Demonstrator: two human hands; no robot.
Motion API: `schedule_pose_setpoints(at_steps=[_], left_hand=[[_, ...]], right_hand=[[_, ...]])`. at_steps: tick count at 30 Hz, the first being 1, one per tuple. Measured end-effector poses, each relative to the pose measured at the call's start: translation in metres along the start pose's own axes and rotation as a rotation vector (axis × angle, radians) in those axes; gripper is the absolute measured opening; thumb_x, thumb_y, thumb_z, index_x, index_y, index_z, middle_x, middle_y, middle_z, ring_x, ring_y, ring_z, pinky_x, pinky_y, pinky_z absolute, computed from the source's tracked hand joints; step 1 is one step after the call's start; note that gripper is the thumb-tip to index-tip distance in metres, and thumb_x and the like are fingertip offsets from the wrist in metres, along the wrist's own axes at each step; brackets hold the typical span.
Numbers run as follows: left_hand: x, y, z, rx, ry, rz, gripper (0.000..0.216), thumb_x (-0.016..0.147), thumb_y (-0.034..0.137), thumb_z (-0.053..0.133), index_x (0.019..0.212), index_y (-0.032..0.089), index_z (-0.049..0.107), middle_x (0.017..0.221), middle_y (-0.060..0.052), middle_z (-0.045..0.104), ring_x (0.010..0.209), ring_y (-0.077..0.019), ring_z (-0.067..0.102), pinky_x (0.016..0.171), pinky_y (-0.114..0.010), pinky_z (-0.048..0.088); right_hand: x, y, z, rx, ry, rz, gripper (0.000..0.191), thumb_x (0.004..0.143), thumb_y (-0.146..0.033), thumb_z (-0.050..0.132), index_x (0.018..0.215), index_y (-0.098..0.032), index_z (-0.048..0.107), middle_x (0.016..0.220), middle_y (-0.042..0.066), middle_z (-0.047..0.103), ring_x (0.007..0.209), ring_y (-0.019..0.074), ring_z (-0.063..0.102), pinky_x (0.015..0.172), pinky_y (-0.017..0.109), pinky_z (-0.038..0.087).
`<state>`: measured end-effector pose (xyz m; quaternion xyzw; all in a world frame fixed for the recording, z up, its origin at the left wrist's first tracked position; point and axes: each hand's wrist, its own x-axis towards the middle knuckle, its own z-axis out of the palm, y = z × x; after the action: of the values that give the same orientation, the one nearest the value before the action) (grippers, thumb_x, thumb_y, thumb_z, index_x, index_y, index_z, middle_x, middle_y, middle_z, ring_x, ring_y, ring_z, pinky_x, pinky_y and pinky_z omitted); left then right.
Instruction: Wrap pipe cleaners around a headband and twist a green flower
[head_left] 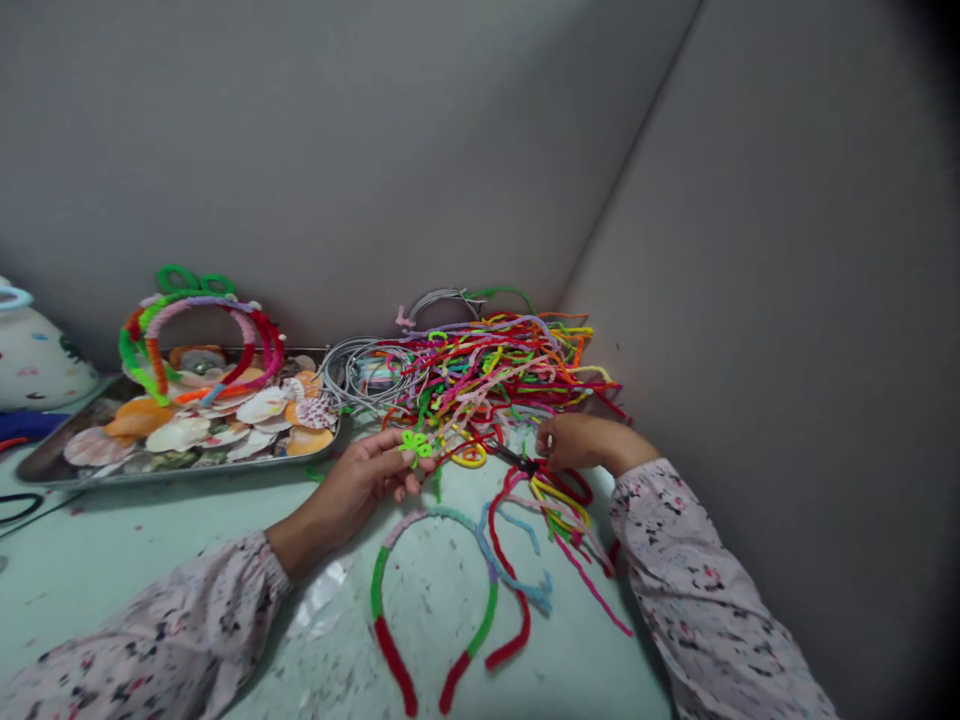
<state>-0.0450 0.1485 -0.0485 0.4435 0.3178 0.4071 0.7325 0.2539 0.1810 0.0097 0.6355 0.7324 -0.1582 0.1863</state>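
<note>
My left hand is closed, pinching a small bright-green pipe-cleaner flower between thumb and fingers. On the right, my right hand has its fingers curled beside a black-handled tool; what they hold, if anything, is hidden. Loose pipe cleaners in yellow, red and pink lie under and in front of that hand. Below both hands, a headband wrapped in green, red and pink lies flat on the table. Light-blue pipe cleaners and a red one lie at its right side.
A large heap of coloured pipe cleaners sits against the wall, with coiled grey wire hoops beside it. To the left, a metal tray holds seashells and several wrapped headbands. A grey wall rises close on the right.
</note>
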Motion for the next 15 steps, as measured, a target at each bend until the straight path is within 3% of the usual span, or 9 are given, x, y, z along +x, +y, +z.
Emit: schedule_pose_setpoints(at_steps=[4,7,11,15], left_hand=[[0.000,0.000,0.000,0.001,0.007,0.005,0.011,0.080,0.018,0.063,0.088,0.013,0.056,0.088,-0.009,0.068,0.056,-0.0078,0.060,0.048,-0.016,0.045],[0.000,0.000,0.000,0.008,-0.002,0.014,0.010,0.080,0.018,0.062,0.087,0.013,0.057,0.090,-0.009,0.068,0.057,-0.0079,0.060,0.047,-0.016,0.045],[0.001,0.000,0.001,0.008,0.000,0.008,0.010,0.079,0.018,0.063,0.085,0.013,0.057,0.089,-0.009,0.068,0.057,-0.0084,0.060,0.048,-0.016,0.045],[0.001,0.000,0.001,-0.008,0.014,0.003,0.012,0.078,0.019,0.065,0.085,0.013,0.057,0.087,-0.009,0.068,0.057,-0.0085,0.060,0.047,-0.016,0.045]], right_hand=[[-0.004,-0.006,-0.003,0.166,-0.070,-0.082,0.035,0.064,-0.015,0.064,0.099,-0.020,0.066,0.086,0.004,0.071,0.074,0.0172,0.063,0.058,0.021,0.042],[-0.007,-0.004,-0.005,0.282,-0.049,-0.060,0.027,0.071,-0.013,0.057,0.097,-0.018,0.065,0.080,0.004,0.070,0.066,0.0145,0.062,0.055,0.020,0.042],[-0.011,0.007,-0.008,0.176,0.016,0.073,0.019,0.071,-0.013,0.057,0.086,-0.014,0.069,0.078,0.008,0.070,0.068,0.0170,0.063,0.054,0.021,0.041],[-0.017,0.012,-0.010,0.150,-0.022,0.109,0.015,0.068,-0.013,0.058,0.078,-0.011,0.070,0.073,0.010,0.069,0.064,0.0171,0.062,0.053,0.022,0.041]])
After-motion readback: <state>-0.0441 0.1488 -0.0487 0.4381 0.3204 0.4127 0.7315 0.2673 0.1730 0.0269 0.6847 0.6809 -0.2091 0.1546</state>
